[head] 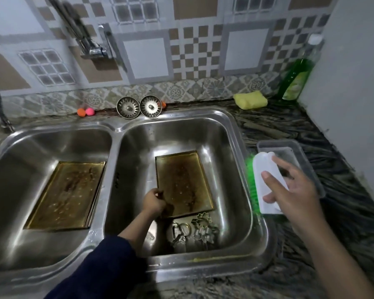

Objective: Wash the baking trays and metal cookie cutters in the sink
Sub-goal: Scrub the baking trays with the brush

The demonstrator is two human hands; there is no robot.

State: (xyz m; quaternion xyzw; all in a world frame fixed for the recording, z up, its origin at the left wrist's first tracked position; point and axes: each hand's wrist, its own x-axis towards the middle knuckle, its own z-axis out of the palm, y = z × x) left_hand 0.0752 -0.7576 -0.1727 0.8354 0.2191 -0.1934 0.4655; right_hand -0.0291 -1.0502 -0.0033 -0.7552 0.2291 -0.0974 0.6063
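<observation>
1. Nearest the camera was the dark blue sleeve (99, 268) of the left arm, reaching over the front edge of the sink (181, 268).
2. The sink had two bowls side by side. In the left bowl a dirty brown baking tray (65, 195) lay flat on the bottom.
3. In the right bowl a second baking tray (183, 182) lay on the bottom, brown and stained too.
4. The left hand (154, 201) was curled around the near left edge of that second tray, gripping it.
5. The metal cookie cutters (194, 231) lay in a little pile at the front of the right bowl, just in front of the second tray.
6. The right hand (294, 190) was over the counter just beside the sink's right edge. Its fingers wrapped around a white scrub brush (268, 182) with green bristles and held it.
7. A grey plastic box (289, 152) sat on the counter right behind the brush.
8. At the back edge of the sink two round metal strainers (138, 107) stood leaning against the wall, with small orange and pink balls (85, 112) to their left.
9. A yellow sponge (250, 100) lay at the back of the counter, and a bottle of green soap (298, 76) stood in the back right corner.
10. The tap (91, 39) hung on the tiled wall, above the sink.
</observation>
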